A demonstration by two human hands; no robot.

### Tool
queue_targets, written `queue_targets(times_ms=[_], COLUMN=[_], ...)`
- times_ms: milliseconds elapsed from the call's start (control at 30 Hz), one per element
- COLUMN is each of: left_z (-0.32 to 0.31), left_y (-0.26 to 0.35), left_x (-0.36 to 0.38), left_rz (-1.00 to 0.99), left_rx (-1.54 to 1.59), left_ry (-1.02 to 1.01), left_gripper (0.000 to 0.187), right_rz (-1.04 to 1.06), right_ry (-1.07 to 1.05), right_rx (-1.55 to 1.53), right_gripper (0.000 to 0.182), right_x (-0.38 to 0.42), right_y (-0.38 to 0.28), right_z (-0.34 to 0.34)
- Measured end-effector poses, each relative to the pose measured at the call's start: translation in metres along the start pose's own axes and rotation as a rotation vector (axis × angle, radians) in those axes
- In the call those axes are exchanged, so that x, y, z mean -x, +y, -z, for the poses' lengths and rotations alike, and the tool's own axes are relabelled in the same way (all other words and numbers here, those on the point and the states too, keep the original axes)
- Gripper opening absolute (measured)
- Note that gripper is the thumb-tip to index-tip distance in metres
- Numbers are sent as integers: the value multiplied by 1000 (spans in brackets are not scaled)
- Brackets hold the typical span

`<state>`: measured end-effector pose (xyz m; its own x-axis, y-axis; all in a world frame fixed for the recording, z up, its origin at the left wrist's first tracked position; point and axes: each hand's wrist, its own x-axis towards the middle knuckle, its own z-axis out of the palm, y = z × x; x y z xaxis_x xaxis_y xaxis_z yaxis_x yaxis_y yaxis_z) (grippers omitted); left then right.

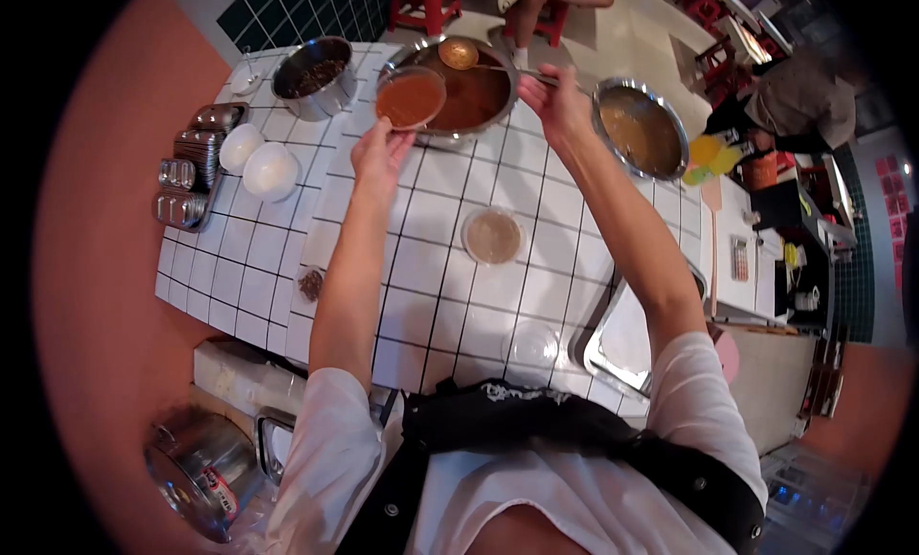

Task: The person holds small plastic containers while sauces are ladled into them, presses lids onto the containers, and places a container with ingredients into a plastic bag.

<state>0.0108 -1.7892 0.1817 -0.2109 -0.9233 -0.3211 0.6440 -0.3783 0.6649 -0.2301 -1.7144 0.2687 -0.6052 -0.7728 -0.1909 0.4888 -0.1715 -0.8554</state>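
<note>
My left hand (383, 151) grips a clear round tub (411, 99) of orange-red sauce by its near edge, tilted over the left rim of a large steel bowl (466, 131). More red sauce (474, 95) fills that bowl. In my right hand (557, 97) is the handle of a ladle (459, 53), its scoop coated in sauce and held above the bowl's far side. On the white tiles nearer me stands another clear tub (492, 236) with pale brownish contents. A second steel bowl (639, 129) of brown liquid is to the right of my right hand.
A steel pot (314, 77) with dark contents stands at the back left, near white bowls (270, 171) and a tray of metal containers (196, 153). A small tub of dark bits (310, 284) lies by my left forearm. A metal tray (622, 339) is at right. Another person (799, 100) stands beyond.
</note>
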Motion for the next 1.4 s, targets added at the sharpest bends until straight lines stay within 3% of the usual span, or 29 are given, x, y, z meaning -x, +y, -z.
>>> queue_targets(times_ms=[233,267,400,433,500,533,600,667,733,833,1033,1233,1400], left_z=[19,25,47,53,70,77,93,120,145,156,159,157,144], left_y=[12,12,12,10,4,2,-8,-23,-39,-58,-85,-101,-104], left_x=[39,48,91,102,127,138,170,188,205,235,255,246,243], left_rz=[-7,-3,65,83,152,175,188,254,320,390,484,459,439], left_rx=[-140,-141,-171,-184,-265,-304,-261,-260,-272,-293,-346,-467,-525], left_ry=[-54,-66,-91,-92,-58,-49,-124,-150,-155,-120,-174,-253,-274], left_gripper=[24,25,31,32,32,32,30,28,25,24,26,30,30], right_rz=[-213,-246,-153,-23,-4,28,146,36,-15,17,212,22,72], right_ry=[-173,-239,-123,-135,-318,-427,-647,-620,-553,-466,-556,-711,-490], right_rx=[298,289,536,581,938,1126,1397,1727,1844,1868,1923,1885,1727], right_gripper=[47,60,79,73,49,25,23,22,15,15,19,17,17], right_x=[-10,-3,52,68,94,119,172,221,251,266,263,263,257], right_y=[42,40,31,37,52,64,82,91,96,102,114,75,38], right_z=[22,28,59,77,126,150,190,209,216,219,227,222,212])
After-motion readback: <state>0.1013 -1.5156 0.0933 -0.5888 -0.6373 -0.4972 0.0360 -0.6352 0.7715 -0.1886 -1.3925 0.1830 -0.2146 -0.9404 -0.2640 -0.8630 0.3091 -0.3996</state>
